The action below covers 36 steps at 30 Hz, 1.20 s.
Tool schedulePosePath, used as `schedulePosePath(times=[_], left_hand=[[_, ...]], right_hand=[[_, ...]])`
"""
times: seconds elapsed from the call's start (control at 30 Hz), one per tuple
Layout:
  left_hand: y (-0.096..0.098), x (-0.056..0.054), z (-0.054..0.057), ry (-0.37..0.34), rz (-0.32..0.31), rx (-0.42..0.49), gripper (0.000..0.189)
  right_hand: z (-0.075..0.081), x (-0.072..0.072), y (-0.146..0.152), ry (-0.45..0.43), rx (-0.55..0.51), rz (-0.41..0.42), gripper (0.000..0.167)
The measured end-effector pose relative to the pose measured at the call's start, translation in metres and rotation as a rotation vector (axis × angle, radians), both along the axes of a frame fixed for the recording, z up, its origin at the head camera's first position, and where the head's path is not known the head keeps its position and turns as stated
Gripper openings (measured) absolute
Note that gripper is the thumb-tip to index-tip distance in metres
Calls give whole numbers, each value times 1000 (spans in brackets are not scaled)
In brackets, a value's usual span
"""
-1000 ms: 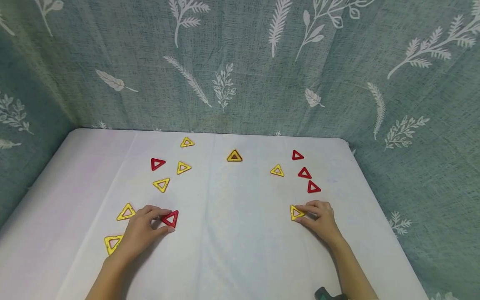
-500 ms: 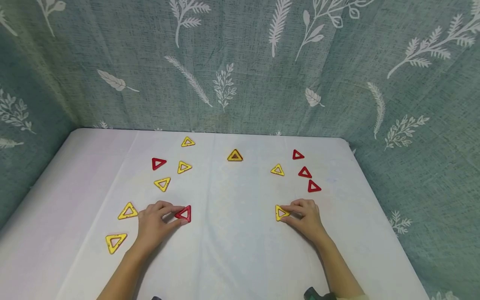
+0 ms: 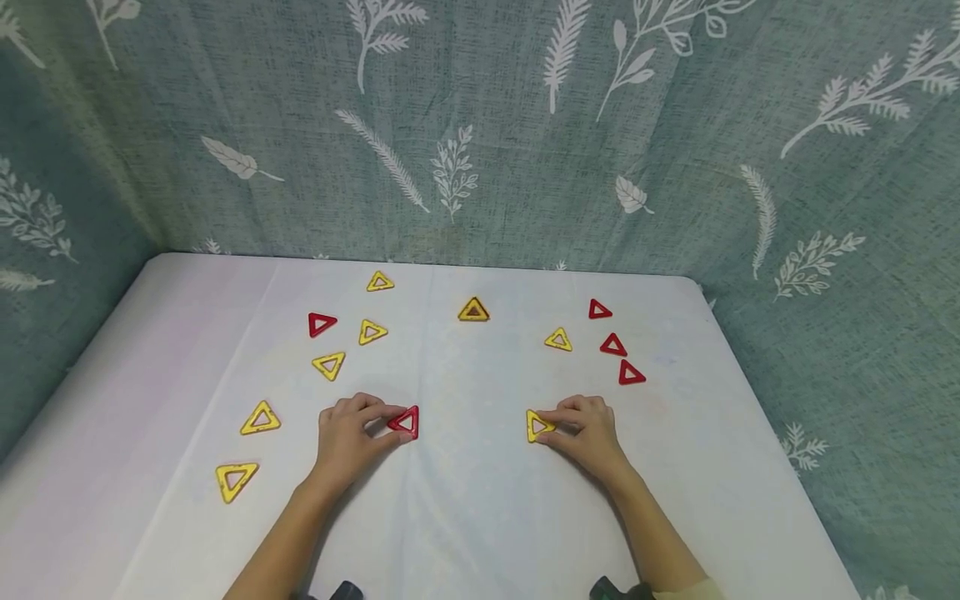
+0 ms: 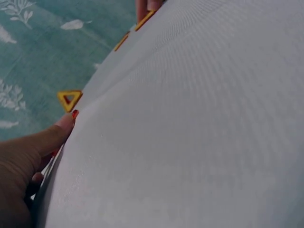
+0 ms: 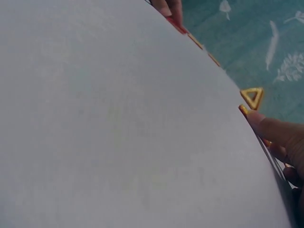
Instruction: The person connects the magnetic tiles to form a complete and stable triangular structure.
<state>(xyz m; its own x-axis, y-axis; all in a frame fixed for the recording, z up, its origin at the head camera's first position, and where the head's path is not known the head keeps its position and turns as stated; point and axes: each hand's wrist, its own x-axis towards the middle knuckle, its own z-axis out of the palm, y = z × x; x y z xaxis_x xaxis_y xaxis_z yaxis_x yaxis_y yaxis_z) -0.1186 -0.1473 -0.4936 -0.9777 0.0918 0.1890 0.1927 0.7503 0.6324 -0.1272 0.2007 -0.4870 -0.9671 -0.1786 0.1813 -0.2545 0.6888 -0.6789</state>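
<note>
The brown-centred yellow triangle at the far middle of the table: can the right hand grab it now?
Probably not yet: the right hand pinches a hollow yellow triangle and should likely release it first. Nothing seems to block the way to the brown-centred yellow triangle.

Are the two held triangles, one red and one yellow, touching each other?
Apart. The head view shows white cloth between the held red triangle and the held yellow triangle.

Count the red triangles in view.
5: a red triangle in the left hand, one at back left, and far one, middle one and near one at right. Others may be hidden.
</note>
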Motion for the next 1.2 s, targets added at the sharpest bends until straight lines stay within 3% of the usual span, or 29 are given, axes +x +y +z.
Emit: schedulePosePath(times=[0.27, 0.73, 0.97, 1.2], left_hand=[[16, -2, 1, 5, 7, 20, 35], [47, -6, 4, -60, 3, 14, 35], [67, -7, 3, -1, -33, -10, 34], [73, -6, 4, 0, -49, -16, 32]], right_hand=[[-2, -4, -21, 30, -12, 16, 34], [-2, -8, -51, 62, 6, 56, 33], [-1, -8, -61, 41, 29, 58, 35], [-2, -7, -62, 57, 51, 67, 36]])
